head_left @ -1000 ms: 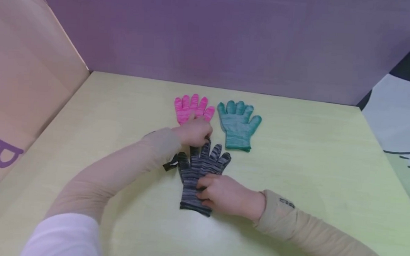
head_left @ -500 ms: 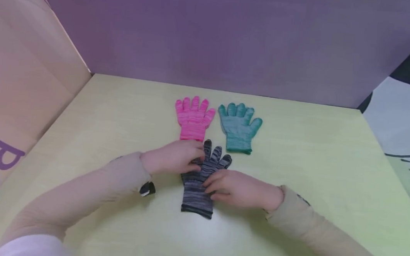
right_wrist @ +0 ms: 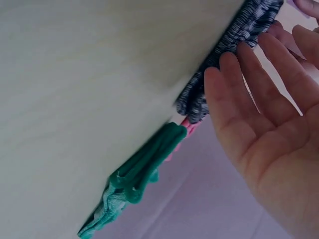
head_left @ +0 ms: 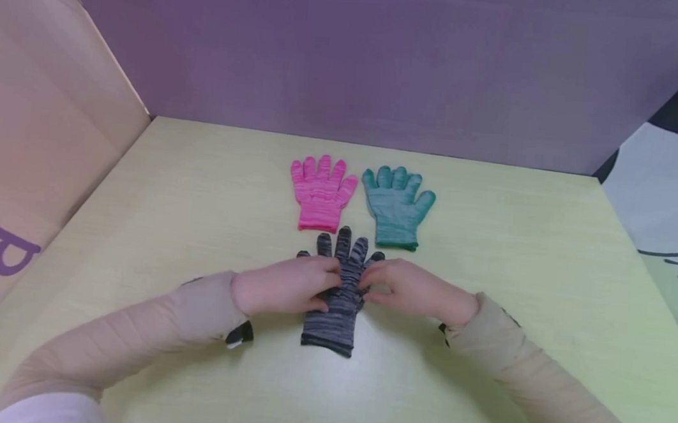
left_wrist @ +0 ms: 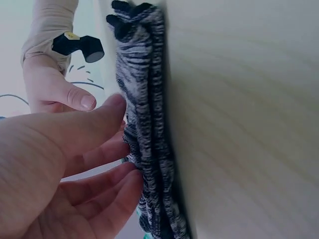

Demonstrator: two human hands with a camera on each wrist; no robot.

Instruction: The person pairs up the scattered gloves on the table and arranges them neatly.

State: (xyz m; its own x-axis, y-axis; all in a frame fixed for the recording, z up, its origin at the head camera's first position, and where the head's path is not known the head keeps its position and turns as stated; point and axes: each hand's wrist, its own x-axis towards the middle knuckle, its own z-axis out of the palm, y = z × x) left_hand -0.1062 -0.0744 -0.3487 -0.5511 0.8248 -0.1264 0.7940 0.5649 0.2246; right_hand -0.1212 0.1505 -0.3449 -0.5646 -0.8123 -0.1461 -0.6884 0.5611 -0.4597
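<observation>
A black-and-grey striped knit glove lies palm-flat on the table, its fingers pointing away and its cuff nearest. My left hand rests on its left side, fingertips on the knit. In the left wrist view the glove shows edge-on as stacked layers, and the thumb and loosely bent fingers of my left hand touch it. On the opposite side, my right hand has its fingertips at the glove's right edge. The right wrist view shows that hand's fingers nearly straight alongside the knit.
Beyond the striped glove lie a pink glove and a green glove, side by side with fingers pointing away. A purple panel stands along the table's far edge. A pinkish panel rises at the left.
My left hand has drawn back from the striped glove's fingertips to its left side. My right hand has shifted from the glove's lower middle up and outward to its right edge.
</observation>
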